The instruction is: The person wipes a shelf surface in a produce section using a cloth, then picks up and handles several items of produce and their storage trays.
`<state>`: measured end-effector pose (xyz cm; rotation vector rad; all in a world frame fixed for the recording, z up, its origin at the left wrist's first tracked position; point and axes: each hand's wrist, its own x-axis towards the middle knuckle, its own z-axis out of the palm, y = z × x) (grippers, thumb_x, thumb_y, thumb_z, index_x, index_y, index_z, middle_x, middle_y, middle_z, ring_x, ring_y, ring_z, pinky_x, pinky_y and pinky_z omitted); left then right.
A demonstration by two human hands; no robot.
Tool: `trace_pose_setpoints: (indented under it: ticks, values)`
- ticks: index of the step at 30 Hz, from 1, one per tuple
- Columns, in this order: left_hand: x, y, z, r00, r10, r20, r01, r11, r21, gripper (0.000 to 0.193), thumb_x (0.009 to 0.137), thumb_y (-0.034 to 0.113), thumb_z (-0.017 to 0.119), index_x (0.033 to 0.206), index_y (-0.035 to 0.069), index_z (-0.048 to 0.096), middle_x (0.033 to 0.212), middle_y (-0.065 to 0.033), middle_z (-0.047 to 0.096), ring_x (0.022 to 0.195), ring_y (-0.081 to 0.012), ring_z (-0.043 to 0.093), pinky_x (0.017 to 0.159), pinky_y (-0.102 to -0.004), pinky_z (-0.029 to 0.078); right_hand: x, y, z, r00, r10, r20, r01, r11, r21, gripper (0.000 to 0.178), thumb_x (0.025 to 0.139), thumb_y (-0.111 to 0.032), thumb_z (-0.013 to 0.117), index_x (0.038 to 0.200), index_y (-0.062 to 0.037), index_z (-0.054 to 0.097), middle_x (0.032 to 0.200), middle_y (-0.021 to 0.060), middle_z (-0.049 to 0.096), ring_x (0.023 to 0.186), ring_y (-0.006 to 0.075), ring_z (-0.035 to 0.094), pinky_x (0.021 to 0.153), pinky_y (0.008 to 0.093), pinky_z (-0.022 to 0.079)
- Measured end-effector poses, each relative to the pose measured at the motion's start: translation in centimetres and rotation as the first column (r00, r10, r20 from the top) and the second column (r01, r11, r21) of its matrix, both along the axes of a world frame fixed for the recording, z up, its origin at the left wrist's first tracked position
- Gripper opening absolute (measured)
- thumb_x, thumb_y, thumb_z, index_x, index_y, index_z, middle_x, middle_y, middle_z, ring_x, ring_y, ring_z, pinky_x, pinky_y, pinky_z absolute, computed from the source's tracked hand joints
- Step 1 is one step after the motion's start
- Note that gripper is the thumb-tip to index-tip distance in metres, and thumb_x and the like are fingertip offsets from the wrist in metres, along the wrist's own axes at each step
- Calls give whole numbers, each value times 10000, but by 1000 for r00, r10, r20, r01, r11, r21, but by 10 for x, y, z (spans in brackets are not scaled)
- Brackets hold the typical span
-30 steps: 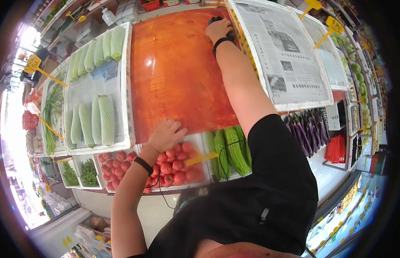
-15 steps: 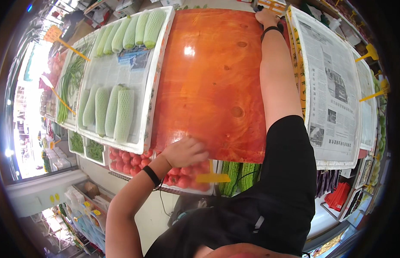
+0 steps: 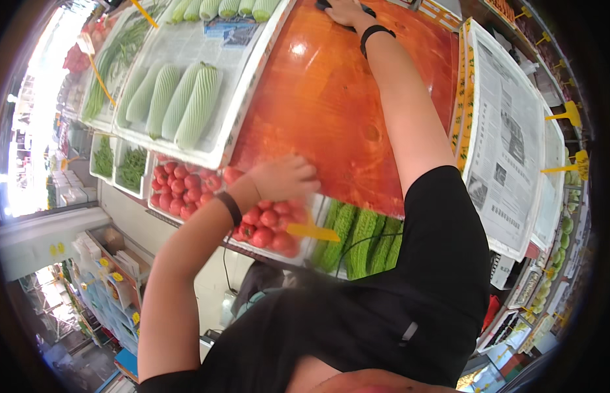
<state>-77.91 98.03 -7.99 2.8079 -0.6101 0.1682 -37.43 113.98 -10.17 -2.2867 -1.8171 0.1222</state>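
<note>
A glossy orange-red wooden board (image 3: 318, 98) lies between the vegetable trays. At its far edge my right hand (image 3: 346, 12) presses on a dark cloth (image 3: 369, 9), which shows on both sides of the fingers. My left hand (image 3: 285, 178) is at the board's near edge, above the tomatoes, its fingers loosely bent and a little blurred, with nothing visible in them. Red tomatoes (image 3: 262, 237) fill a white crate below it. A yellow tag (image 3: 311, 232) sticks up by the crate's right end. Green bitter melons (image 3: 364, 239) lie to the right of that.
On the left, a white foam tray (image 3: 216, 157) lined with newspaper holds pale green luffa-like gourds (image 3: 197, 108) in netting. A newspaper-lined tray (image 3: 508, 144) stands on the right. Small boxes of green vegetables (image 3: 131, 167) sit at the left, and a thin black cable (image 3: 370, 239) crosses the melons.
My right hand has moved left along the board's far edge with the dark cloth. My left hand stays near the board's near edge. The whole view has tilted and shifted.
</note>
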Motion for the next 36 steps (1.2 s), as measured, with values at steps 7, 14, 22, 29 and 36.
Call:
trace_pose_setpoints:
  ticks: [7, 14, 22, 29, 36]
  values:
    - [1, -3, -5, 988, -4, 152, -3, 999, 46, 243, 757, 212, 520, 986, 133, 547, 983, -69, 502, 885, -242, 500, 742, -335, 454, -133, -101, -8, 971, 214, 110, -225, 969, 101, 555, 875, -311, 467, 1374, -103, 338, 1459, 82, 303, 1351, 345, 236, 1070, 527, 211]
    - [-9, -4, -11, 974, -67, 216, 29, 984, 176, 256, 765, 217, 584, 988, 97, 548, 993, -66, 535, 959, -207, 528, 795, -323, 439, -263, -228, 13, 901, 423, 97, -434, 883, 178, 562, 836, -234, 572, 1345, -103, 375, 1421, 73, 356, 1319, 328, 300, 1065, 495, 246]
    - [-138, -91, 40, 937, 245, 251, -191, 957, -220, 246, 785, 205, 612, 997, 87, 575, 1040, -82, 557, 957, -255, 548, 790, -366, 439, -175, -327, 0, 900, -403, 166, 369, 907, 202, 580, 832, -283, 551, 1342, -74, 370, 1407, 120, 365, 1270, 350, 346, 960, 542, 343]
    - [-273, -123, 1, 701, 679, -218, -627, 442, -642, 150, 831, 69, 545, 963, 17, 593, 938, -129, 603, 903, -303, 574, 803, -373, 452, -283, -260, 13, 861, -490, 138, 457, 863, 214, 453, 824, -309, 564, 1199, -74, 467, 1209, 138, 501, 1125, 358, 466, 864, 517, 405]
    - [-318, -99, 16, 680, 677, -282, -657, 391, -645, 112, 849, 48, 528, 913, -12, 598, 878, -147, 609, 800, -292, 598, 715, -347, 469, -393, -212, -9, 958, -281, 61, 257, 930, 262, 556, 857, -316, 544, 1334, -67, 405, 1395, 97, 376, 1318, 325, 292, 1045, 493, 240]
